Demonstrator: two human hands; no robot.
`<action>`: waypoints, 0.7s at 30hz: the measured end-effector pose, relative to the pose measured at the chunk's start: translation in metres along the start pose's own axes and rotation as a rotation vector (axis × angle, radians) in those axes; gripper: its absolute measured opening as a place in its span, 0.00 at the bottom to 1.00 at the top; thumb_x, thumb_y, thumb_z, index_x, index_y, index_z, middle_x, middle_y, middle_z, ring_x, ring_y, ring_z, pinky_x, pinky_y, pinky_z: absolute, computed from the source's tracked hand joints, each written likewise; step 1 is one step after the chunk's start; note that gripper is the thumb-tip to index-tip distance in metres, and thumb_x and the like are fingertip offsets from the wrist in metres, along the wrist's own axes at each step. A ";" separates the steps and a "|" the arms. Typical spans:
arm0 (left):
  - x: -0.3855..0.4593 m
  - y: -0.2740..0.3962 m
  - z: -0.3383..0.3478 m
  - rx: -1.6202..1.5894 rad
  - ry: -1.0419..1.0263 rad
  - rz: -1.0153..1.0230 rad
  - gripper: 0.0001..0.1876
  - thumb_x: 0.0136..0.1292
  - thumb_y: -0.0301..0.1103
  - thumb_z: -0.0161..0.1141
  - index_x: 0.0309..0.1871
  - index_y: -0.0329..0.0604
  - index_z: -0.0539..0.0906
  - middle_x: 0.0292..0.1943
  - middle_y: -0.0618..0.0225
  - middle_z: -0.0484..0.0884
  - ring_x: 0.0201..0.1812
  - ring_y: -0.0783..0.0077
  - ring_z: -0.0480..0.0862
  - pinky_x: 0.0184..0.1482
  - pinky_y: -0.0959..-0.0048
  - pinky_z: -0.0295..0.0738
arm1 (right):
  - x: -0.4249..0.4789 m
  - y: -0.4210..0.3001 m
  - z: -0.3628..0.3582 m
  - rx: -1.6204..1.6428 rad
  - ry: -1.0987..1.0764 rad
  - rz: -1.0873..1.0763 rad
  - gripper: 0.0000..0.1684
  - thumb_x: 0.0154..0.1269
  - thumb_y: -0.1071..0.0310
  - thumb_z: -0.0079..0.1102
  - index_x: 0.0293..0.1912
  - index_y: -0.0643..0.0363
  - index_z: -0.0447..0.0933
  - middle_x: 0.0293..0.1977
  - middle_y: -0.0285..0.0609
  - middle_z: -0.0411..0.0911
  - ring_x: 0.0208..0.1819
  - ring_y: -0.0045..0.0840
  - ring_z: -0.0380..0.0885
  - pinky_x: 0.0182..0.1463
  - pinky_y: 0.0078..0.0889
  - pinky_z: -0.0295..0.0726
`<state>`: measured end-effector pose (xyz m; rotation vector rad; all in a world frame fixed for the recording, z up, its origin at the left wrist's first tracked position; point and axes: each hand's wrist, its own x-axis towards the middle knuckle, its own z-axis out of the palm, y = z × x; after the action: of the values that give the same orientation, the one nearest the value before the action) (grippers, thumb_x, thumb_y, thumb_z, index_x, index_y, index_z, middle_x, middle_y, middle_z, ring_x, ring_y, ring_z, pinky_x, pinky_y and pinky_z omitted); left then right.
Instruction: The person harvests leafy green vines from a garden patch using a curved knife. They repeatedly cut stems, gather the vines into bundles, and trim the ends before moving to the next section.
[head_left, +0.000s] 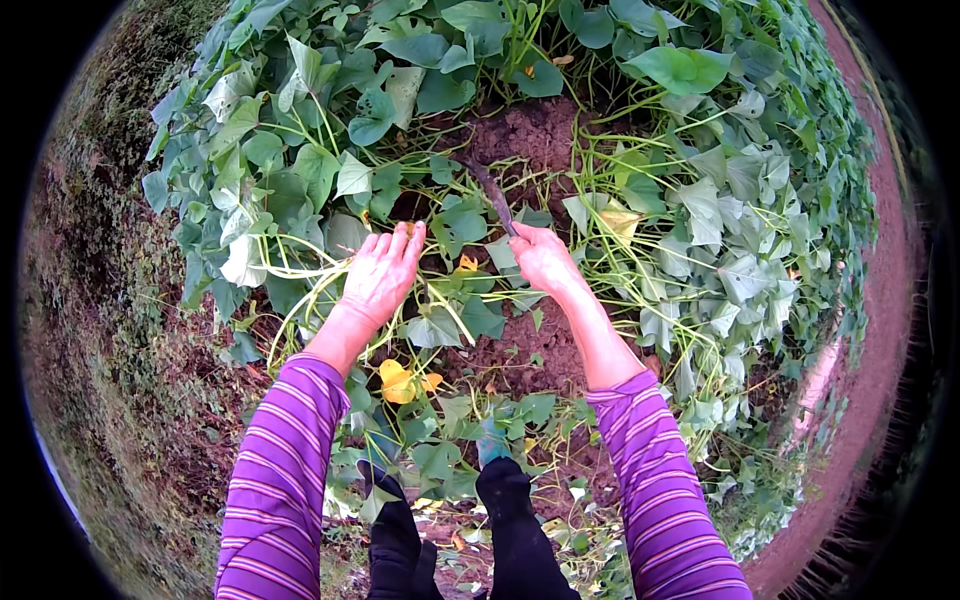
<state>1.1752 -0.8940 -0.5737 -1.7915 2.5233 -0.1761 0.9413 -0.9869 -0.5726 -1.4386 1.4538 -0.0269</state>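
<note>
My left hand (384, 264) is palm down over the leafy vines, fingers stretched forward. Pale green vine stems (304, 274) run up to its outer side and pass beneath the palm; whether the hidden thumb pinches them I cannot tell. In my right hand (541, 256) is a dark, slightly curved tool (491, 191), possibly a sickle, pointing forward and left. Its far end reaches stems at the edge of bare reddish soil (529, 139). Between the hands are heart-shaped green leaves (459, 219) and a small yellow leaf (466, 264).
Dense vine foliage (442, 45) rises ahead, and pale, turned-over leaves (705, 214) crowd the right. Larger yellow leaves (397, 381) lie near my feet; trailing vines partly cover a teal shoe (491, 442). Brownish scrub (112, 300) borders the left, a reddish dirt path (889, 255) the right.
</note>
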 end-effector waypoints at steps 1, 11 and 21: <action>0.018 0.006 0.007 0.023 0.005 0.000 0.27 0.58 0.29 0.48 0.63 0.35 0.66 0.57 0.49 0.71 0.45 0.65 0.77 0.48 0.68 0.69 | -0.014 0.014 -0.007 -0.062 0.033 -0.074 0.26 0.65 0.64 0.44 0.61 0.64 0.65 0.47 0.59 0.76 0.50 0.40 0.76 0.56 0.33 0.70; 0.085 0.008 0.075 -0.161 -0.584 -0.149 0.32 0.50 0.24 0.52 0.64 0.44 0.65 0.48 0.61 0.80 0.43 0.60 0.82 0.63 0.48 0.57 | -0.079 0.098 -0.015 0.007 0.144 -0.089 0.24 0.66 0.64 0.47 0.61 0.56 0.67 0.27 0.52 0.77 0.26 0.29 0.75 0.38 0.31 0.74; 0.075 0.054 0.049 -0.234 -0.302 -0.146 0.06 0.54 0.29 0.50 0.31 0.42 0.78 0.21 0.58 0.82 0.27 0.58 0.83 0.49 0.58 0.71 | -0.031 0.100 0.008 -0.187 0.244 0.076 0.22 0.65 0.63 0.47 0.59 0.47 0.69 0.35 0.61 0.77 0.40 0.51 0.77 0.46 0.42 0.74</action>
<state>1.1048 -0.9510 -0.6264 -1.9116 2.2804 0.3723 0.8669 -0.9310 -0.6208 -1.5720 1.7472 -0.0199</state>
